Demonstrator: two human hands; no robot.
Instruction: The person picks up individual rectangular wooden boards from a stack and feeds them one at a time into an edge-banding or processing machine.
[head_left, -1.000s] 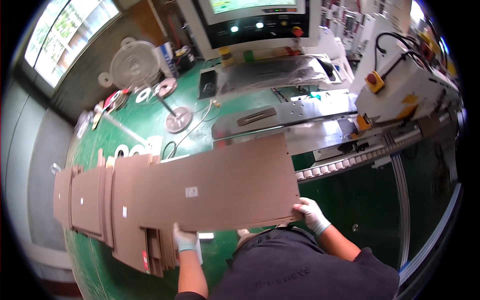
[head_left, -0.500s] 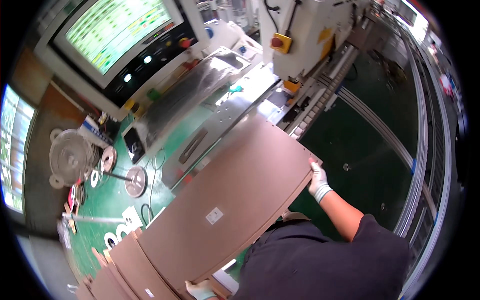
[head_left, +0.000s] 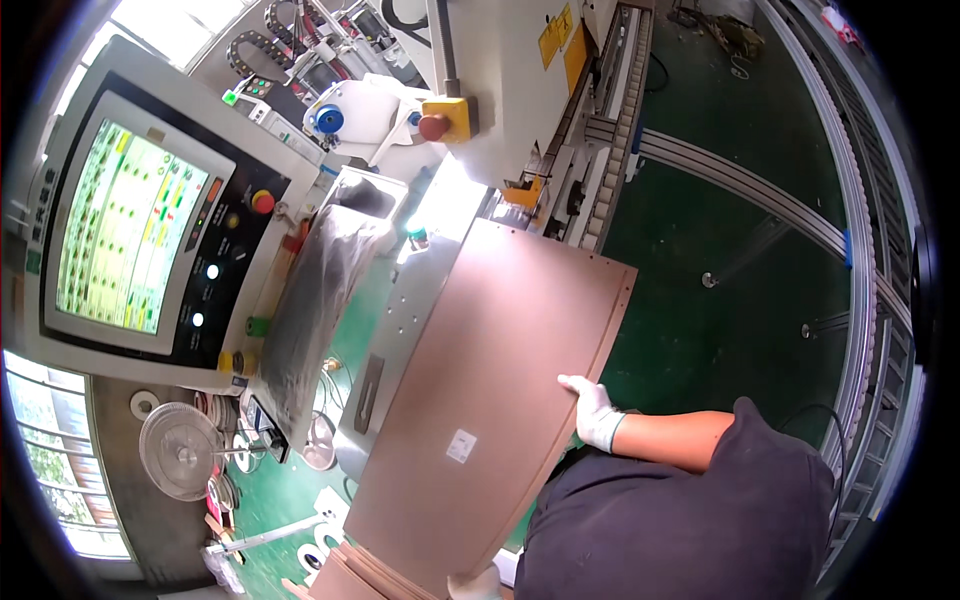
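Observation:
A large brown panel (head_left: 500,340) with a white label (head_left: 461,446) lies at a slant in front of me. Its far end reaches the metal bed of a machine, and small holes show along that end. My right hand (head_left: 597,412), in a pale glove, is closed on the panel's right edge about midway along, thumb on top and the other fingers hidden beneath. At the bottom of the view, my gloved left hand (head_left: 475,583) grips the panel's near end, partly cut off by the frame.
Several more brown panels (head_left: 365,578) are stacked at the lower left. A control screen (head_left: 130,235) stands at left, with a fan (head_left: 180,450) below it. The machine (head_left: 500,90) has a red stop button (head_left: 433,127). A roller rail (head_left: 850,250) curves along the right.
The panel has come away from the stack and its far end sits closer to the machine. My right hand has shifted from its far corner back along the edge. My view has turned.

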